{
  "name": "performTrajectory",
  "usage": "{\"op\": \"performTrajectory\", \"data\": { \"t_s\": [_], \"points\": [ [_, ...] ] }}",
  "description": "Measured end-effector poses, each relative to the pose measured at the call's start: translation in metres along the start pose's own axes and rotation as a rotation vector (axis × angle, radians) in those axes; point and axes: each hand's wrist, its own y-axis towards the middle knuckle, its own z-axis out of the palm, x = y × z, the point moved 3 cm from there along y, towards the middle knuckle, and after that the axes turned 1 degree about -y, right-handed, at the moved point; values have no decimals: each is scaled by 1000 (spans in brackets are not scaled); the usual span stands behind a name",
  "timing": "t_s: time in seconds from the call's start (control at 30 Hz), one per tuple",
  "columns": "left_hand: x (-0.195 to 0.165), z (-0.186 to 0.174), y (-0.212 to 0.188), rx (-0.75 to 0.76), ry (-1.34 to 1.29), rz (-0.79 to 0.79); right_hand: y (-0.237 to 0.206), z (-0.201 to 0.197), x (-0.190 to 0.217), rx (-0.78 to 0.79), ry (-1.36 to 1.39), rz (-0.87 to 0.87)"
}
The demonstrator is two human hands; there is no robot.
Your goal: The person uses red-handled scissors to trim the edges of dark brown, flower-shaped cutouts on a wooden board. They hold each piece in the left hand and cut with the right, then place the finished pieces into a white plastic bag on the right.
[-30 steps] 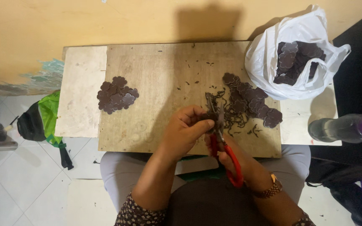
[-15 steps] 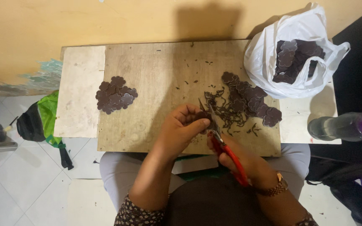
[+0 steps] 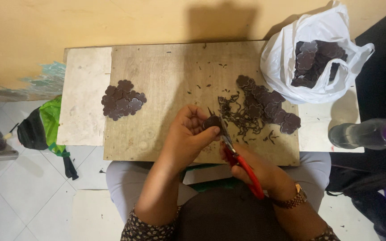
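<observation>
My left hand (image 3: 187, 133) pinches a small dark flower-shaped piece (image 3: 210, 122) over the wooden board (image 3: 166, 67). My right hand (image 3: 258, 168) grips red-handled scissors (image 3: 240, 163), whose blades meet the edge of that piece. A heap of uncut dark flower shapes (image 3: 269, 103) lies on the board to the right, with thin dark trimmings (image 3: 237, 117) scattered in front of it. A smaller pile of dark flower shapes (image 3: 122, 100) sits at the board's left end.
A white plastic bag (image 3: 291, 62) holding more dark shapes stands at the back right. A bottle with a purple cap (image 3: 371, 134) lies at the right. A pale slab (image 3: 85, 98) flanks the board; a green and black bag (image 3: 41, 127) lies on the tiled floor.
The scissors have tilted and shifted leftward, their blades now at the piece. My left hand has turned the dark piece slightly between its fingers.
</observation>
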Motion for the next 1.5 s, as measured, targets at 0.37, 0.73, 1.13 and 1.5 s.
{"op": "performTrajectory", "data": {
  "t_s": [0.37,0.73,1.13,1.5],
  "points": [
    [-8,3,-1,3,19,21,6,0,11,-35,88,82],
    [-6,4,4,-21,6,45,5,3,18,-77,136,75],
    [7,4,7,56,-40,44,11,5,-5,-97,117,4],
    [17,9,9,47,-120,82,7,2,0,-126,88,-16]
  ]
}}
